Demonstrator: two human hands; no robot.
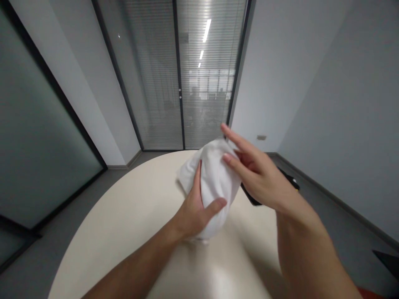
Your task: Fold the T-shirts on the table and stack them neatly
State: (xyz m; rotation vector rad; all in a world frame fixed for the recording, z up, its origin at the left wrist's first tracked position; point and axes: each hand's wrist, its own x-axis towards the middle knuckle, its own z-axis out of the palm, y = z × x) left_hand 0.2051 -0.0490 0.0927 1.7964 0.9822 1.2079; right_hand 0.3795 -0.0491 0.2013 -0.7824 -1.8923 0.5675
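A bunched white cloth [215, 174] is held up over the round, cream-coloured table. My left hand [199, 207] grips it from the lower left, with the thumb across its front and the other fingers along its left side and partly hidden. At the upper right of the cloth is my right hand [252, 170]. Its index finger points up and away, while its thumb rests at the cloth's right side. The right hand's other fingers are curled and partly hidden.
The table [131, 211] has a curved far edge. A black flat object [251, 197] lies at its right, partly behind my right hand, beside more dark items [291, 178]. Glass doors with blinds [205, 104] and grey walls stand beyond.
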